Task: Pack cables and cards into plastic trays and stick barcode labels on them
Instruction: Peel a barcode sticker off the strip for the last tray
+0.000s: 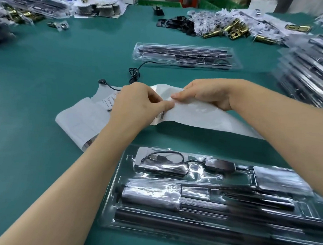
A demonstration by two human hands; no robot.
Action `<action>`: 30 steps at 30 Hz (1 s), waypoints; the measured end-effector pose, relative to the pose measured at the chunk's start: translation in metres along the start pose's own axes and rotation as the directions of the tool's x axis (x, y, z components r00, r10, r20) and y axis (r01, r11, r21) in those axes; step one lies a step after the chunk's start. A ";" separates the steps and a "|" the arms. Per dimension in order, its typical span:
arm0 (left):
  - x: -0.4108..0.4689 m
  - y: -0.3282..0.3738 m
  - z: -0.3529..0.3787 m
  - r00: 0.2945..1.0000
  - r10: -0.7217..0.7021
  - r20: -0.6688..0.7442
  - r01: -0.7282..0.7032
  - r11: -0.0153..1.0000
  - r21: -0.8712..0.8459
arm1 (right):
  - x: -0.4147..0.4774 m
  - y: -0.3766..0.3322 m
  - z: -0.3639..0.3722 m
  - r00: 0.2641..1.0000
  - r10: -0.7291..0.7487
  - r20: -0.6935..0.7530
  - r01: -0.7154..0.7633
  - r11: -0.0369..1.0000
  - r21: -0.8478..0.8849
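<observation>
Both hands pinch a white label sheet (191, 112) above the green table (46, 68). The left hand (137, 103) peels a barcode label (162, 115); the right hand (206, 93) grips the sheet's top edge. A filled plastic tray (209, 197) lies just below the hands.

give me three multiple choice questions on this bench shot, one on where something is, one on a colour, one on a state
1. Where does the loose black cable lie?
A) on the table, between the label sheet and the far tray
B) hanging off the table edge
C) wound round a wrist

2. What colour is the table?
A) red
B) teal
C) white

3. What are the left hand and right hand doing?
A) lying flat on the table
B) both gripping the label sheet
C) lifting a tray

Answers:
1 A: it is coiled on the bare surface beyond the sheet.
2 B: the surface is teal all round.
3 B: the fingers of both hands pinch the sheet's raised edge.
</observation>
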State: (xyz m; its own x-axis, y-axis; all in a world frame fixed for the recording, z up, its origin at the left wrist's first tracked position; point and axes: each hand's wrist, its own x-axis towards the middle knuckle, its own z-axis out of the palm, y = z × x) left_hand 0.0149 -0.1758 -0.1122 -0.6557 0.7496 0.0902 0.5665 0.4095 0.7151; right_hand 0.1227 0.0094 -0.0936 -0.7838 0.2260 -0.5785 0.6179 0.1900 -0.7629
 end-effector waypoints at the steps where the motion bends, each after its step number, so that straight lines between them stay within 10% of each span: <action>1: -0.001 0.001 0.001 1.000 -0.012 0.012 0.012 1.000 -0.020 | 0.000 0.000 0.001 1.000 -0.006 -0.001 0.006 1.000 0.006; 30: 0.006 -0.014 0.001 0.969 -0.132 0.209 0.216 0.863 -0.457 | 0.010 -0.004 0.016 0.985 -0.140 -0.103 0.138 0.990 -0.026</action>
State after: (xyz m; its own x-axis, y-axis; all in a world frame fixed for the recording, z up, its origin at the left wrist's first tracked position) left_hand 0.0036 -0.1762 -0.1223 -0.6056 0.7812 -0.1515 0.1196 0.2776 0.9532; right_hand 0.1115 -0.0041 -0.1011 -0.8520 0.2947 -0.4327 0.5050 0.2447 -0.8277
